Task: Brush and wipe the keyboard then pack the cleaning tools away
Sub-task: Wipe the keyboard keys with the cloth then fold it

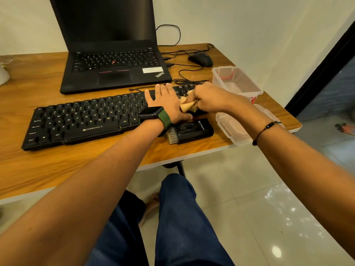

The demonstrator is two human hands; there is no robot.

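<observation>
Keyboard (80, 120) first: the black board lies slantwise across the middle of the wooden desk (28, 166), just near of the open laptop (113, 54). The left hand (167, 104) lies flat on its right part, fingers straight, steadying it. The right hand (207, 98) has its fingers curled round a bunched tan cloth (187, 107) and presses it onto the keys at the board's right end — so the wiping looks to be the step in hand.

Judging by how things lie, brushing is likely finished: the black brush tool (190, 131) rests on the desk just near of the keyboard's right end, bristles pointing left, with no hand on it. Packing is not yet begun — the clear plastic box (236, 79) stands open at the far right of the desk, and its lid (236, 131) lies separately near the right edge. Cloth and brush both remain to go in.

Beyond the laptop a black mouse (200, 59) and loose cables sit toward the far right. Plain pale walls meet behind the desk; the floor below is glossy light tile (249, 217), and the person's legs in dark blue trousers show under the desk edge.
</observation>
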